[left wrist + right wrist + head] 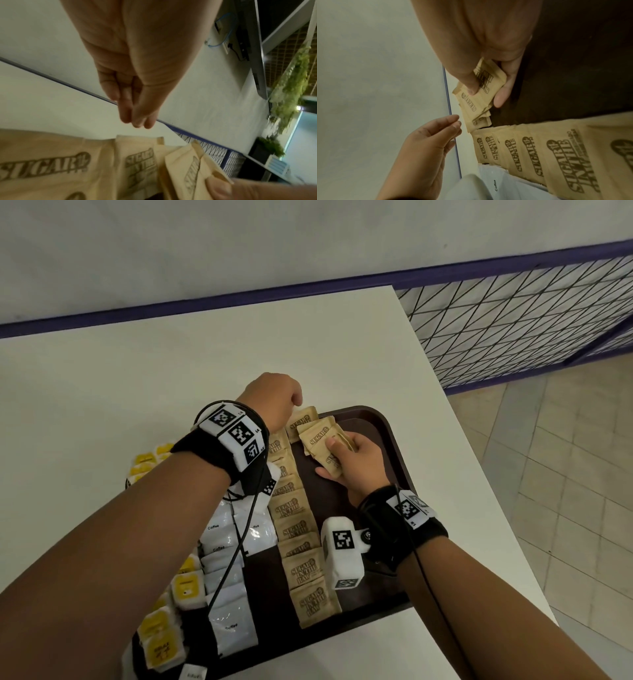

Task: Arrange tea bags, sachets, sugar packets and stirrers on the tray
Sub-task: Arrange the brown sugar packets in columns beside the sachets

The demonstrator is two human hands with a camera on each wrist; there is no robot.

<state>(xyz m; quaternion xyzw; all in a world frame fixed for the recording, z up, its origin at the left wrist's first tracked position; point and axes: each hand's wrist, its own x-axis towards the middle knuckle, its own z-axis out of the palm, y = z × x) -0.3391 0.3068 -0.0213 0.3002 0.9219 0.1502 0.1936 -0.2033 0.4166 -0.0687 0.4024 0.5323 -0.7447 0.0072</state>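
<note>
A dark brown tray (pixel 383 440) lies on a white table. A column of brown sugar packets (pixel 296 529) (pixel 530 152) runs down its middle, each overlapping its neighbour. My right hand (pixel 329 457) (pixel 488 97) grips a small stack of sugar packets (pixel 318 434) (pixel 476 106) between thumb and fingers, over the tray's far end. My left hand (pixel 298 400) (pixel 456 121) hovers at the far end of the column, beside the stack. Its fingertips (pixel 139 121) are drawn together with nothing between them. No stirrers are in view.
White coffee sachets (pixel 226 542) form a row left of the sugar, and yellow tea bags (pixel 186 587) lie further left, partly under my left forearm. The table's right edge (pixel 479 474) drops to a tiled floor. A wall with a purple strip stands behind.
</note>
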